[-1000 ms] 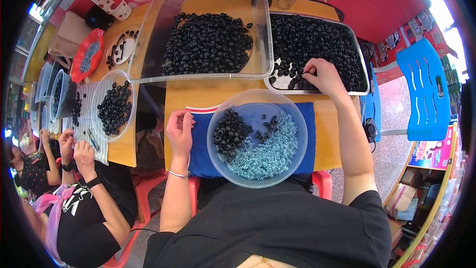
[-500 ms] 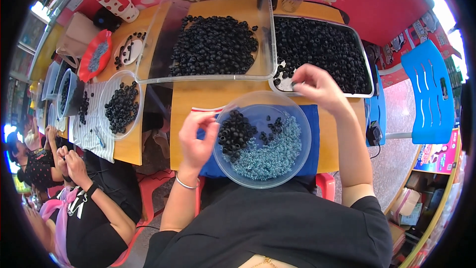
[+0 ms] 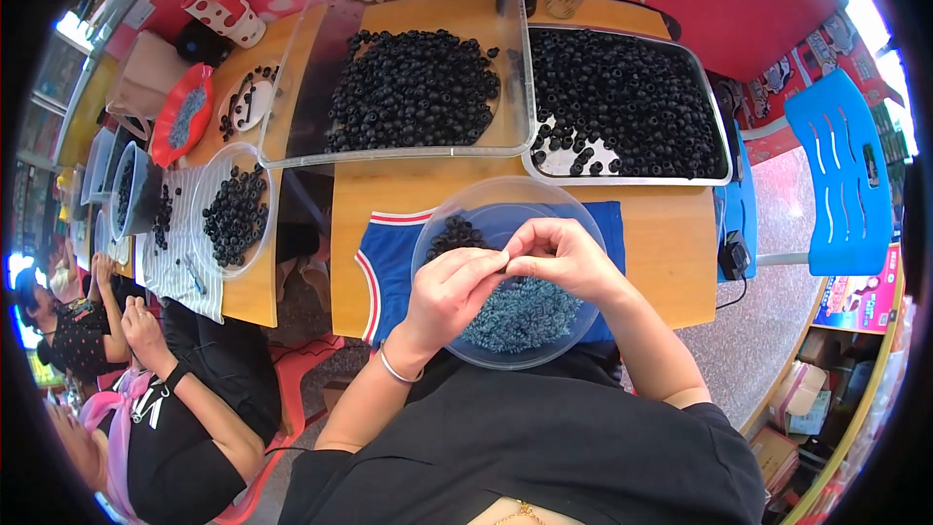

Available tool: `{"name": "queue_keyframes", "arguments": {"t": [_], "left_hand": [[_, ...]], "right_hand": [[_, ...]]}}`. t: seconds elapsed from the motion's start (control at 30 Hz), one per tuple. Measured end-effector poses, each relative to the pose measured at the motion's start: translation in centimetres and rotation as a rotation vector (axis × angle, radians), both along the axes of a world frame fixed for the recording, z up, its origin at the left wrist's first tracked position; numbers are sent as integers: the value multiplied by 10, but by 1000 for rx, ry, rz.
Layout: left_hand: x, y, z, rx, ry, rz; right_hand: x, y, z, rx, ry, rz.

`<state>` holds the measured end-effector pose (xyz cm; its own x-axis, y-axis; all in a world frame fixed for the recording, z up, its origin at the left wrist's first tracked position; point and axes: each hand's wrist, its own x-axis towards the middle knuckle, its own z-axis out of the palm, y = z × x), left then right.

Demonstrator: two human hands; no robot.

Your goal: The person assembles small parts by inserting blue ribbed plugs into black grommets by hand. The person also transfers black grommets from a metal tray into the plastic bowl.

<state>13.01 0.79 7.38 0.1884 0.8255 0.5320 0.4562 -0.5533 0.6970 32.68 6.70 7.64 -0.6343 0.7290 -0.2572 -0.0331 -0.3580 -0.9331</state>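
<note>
Both hands met over the clear round bowl (image 3: 505,272) right in front of the person – left hand (image 3: 449,290) and right hand (image 3: 564,258) fingertips pressed together at one spot, pinching what looked like a single small dark bead; too small and too covered to be sure. The bowl sat on a blue cloth (image 3: 389,262) with red and white trim on the wooden table (image 3: 671,253), holding a heap of pale blue-grey pieces (image 3: 520,316) near the body and a small pile of black beads (image 3: 455,233) at its far left. Judged step: working one bead between the fingers above the bowl, sorting or stripping it. The next move would call for dropping the piece onto the right heap and reaching for a fresh one, likely from the metal tray (image 3: 719,151). That tray lay beyond the bowl to the right, packed with black beads bar a bare near corner. Left of it a big clear plastic tray (image 3: 292,87) held another heap. Further left – a second clear bowl (image 3: 233,214) of beads on a striped cloth, a red dish (image 3: 180,117), and another person's hands (image 3: 136,316) by the table edge. A blue plastic chair (image 3: 841,175) stood off right
</note>
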Motion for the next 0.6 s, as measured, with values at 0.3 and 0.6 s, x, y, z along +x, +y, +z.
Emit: {"name": "queue_keyframes", "arguments": {"t": [0.3, 0.6], "left_hand": [[-31, 10, -1, 6, 239, 182], [-39, 2, 56, -40, -127, 91]], "right_hand": [[-3, 4, 6, 593, -493, -113], [26, 33, 24, 764, -623, -216]]}}
